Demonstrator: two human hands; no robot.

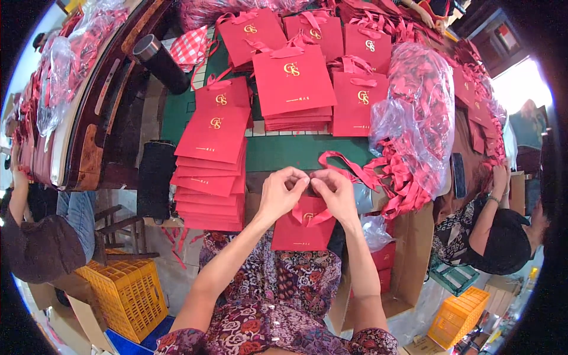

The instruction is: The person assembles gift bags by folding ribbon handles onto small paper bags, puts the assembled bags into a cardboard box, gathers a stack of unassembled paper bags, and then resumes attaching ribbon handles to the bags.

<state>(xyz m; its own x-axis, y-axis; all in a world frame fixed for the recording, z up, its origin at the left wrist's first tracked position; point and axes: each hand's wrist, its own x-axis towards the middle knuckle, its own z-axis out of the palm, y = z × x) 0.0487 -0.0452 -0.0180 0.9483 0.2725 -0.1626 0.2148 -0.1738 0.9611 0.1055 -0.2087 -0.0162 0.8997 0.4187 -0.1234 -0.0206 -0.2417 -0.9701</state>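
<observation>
A small red paper gift bag (302, 235) with gold print lies close against my lap at the table's near edge. Its red ribbon handle (313, 222) curves across the top and runs up under my fingers. My left hand (281, 194) and my right hand (336, 196) meet just above the bag. Thumb and forefinger of each are pinched together, fingertips almost touching, seemingly on the ribbon; the exact grip is partly hidden. Beside my right hand, a loose red ribbon (340, 160) loops out from a heap of ribbons (408, 177).
Left of my hands rises a tall stack of red bags (210, 183). More bags (296, 83) stand at the back beside a black tumbler (160, 62). A plastic bag of ribbons (420, 94) bulges at right. Below are a cardboard box (411, 254) and yellow crates (127, 293). People sit on both sides.
</observation>
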